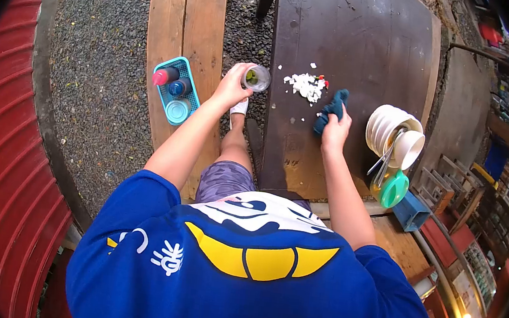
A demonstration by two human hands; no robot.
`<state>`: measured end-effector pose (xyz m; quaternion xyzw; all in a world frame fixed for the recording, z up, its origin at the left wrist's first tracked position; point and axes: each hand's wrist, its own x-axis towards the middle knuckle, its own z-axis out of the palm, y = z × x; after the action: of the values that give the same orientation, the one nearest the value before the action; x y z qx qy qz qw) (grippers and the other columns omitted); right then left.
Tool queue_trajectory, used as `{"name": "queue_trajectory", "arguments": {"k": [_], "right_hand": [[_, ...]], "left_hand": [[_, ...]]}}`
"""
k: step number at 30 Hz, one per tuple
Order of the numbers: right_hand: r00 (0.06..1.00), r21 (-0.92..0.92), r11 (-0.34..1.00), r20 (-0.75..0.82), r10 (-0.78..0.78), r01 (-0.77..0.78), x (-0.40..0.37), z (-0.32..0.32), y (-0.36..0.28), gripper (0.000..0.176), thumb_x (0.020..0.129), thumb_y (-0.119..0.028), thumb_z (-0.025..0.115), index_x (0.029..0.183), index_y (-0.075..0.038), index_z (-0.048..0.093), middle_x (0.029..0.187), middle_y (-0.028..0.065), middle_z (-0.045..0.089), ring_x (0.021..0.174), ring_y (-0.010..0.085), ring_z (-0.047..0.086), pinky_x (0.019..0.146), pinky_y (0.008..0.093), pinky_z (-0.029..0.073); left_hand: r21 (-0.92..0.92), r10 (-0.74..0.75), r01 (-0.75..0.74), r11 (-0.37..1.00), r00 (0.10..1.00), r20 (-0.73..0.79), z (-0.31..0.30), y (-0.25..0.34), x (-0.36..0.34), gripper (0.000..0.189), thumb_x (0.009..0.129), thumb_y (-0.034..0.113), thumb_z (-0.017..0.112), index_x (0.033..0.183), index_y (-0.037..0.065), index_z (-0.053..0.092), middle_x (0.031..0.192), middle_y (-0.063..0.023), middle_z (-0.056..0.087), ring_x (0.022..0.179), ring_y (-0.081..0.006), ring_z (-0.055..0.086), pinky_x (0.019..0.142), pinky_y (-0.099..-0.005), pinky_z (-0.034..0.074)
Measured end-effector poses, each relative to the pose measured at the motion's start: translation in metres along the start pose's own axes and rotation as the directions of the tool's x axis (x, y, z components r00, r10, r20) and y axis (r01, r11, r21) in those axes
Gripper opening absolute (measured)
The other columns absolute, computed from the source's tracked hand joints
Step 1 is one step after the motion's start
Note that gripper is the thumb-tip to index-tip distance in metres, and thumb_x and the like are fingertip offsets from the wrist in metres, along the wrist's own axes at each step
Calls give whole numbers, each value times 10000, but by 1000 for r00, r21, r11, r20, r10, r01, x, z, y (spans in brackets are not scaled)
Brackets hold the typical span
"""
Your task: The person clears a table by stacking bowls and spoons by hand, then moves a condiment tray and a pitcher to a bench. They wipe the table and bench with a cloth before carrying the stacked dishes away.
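My left hand (pixel 231 87) is closed around a clear glass (pixel 261 79) with something green in its bottom, held at the table's left edge. In my right hand (pixel 336 130) is a bunched dark teal cloth (pixel 332 110), at the surface of the dark brown table (pixel 354 39). Just left of the cloth lies a loose pile of white scraps (pixel 307 87) with a few red bits; smaller pieces are scattered around it.
Stacked white bowls (pixel 382 126), metal utensils (pixel 384 160) and a green plastic item (pixel 394 189) stand at the table's right. A wooden bench (pixel 203 23) at left bears a turquoise basket (pixel 193 93) with a red-capped bottle (pixel 165 76) and a blue one (pixel 179 87). Gravel (pixel 98 49) lies beyond.
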<state>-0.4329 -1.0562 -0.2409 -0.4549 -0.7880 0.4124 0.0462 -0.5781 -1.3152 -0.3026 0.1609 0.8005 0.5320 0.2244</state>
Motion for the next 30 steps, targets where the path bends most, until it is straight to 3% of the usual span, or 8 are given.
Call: {"name": "queue_trajectory", "arguments": {"k": [8, 11, 15, 20, 27, 30], "right_hand": [[991, 42, 999, 134, -21, 15, -46, 45, -64, 491, 843, -34, 506, 1331, -70, 473, 1225, 153, 400, 1141, 277, 466, 1014, 355, 366], [986, 68, 997, 160, -37, 26, -52, 52, -67, 489, 845, -33, 505, 1331, -73, 476, 1228, 151, 402, 1143, 278, 466, 1012, 354, 367], [982, 109, 994, 186, -38, 18, -62, 61, -75, 489, 841, -36, 511, 1327, -80, 483, 1220, 155, 426, 1131, 282, 483, 1000, 353, 381], [969, 119, 992, 233, -77, 50, -69, 70, -83, 491, 821, -41, 525, 1310, -80, 504, 1180, 158, 503, 1099, 281, 533, 973, 358, 411], [895, 203, 979, 439, -71, -22, -79, 74, -93, 467, 809, -40, 514, 1275, -67, 534, 1206, 145, 513, 1142, 267, 522, 991, 345, 401], [940, 279, 957, 299, -161, 75, -69, 60, -94, 461, 804, -6, 502, 1261, -48, 535, 1209, 139, 518, 1149, 254, 518, 1003, 341, 391]], "left_hand": [[30, 26, -26, 999, 999, -26, -3, 9, -4, 615, 604, 7, 680, 1201, 78, 548, 1179, -118, 536, 1156, -308, 498, 1006, -378, 405], [134, 71, -63, 989, 996, -56, -2, 8, -3, 626, 638, 15, 701, 1235, 113, 539, 1184, -101, 547, 1116, -268, 538, 847, -335, 503], [86, 25, -20, 996, 998, -53, -2, 11, -5, 609, 608, 20, 685, 1199, 87, 553, 1175, -122, 536, 1149, -309, 500, 1006, -391, 398], [99, 43, -35, 994, 996, -78, 3, 8, -8, 610, 614, 30, 693, 1204, 98, 554, 1182, -123, 534, 1147, -316, 502, 1003, -398, 400], [115, 7, 4, 993, 996, -91, 4, 11, -9, 612, 630, 11, 707, 1215, 78, 543, 1168, -132, 552, 1116, -293, 546, 948, -362, 458], [38, -18, 22, 999, 996, -87, 4, 8, -5, 625, 613, 36, 705, 1214, 80, 541, 1167, -132, 542, 1145, -317, 510, 990, -381, 416]]}}
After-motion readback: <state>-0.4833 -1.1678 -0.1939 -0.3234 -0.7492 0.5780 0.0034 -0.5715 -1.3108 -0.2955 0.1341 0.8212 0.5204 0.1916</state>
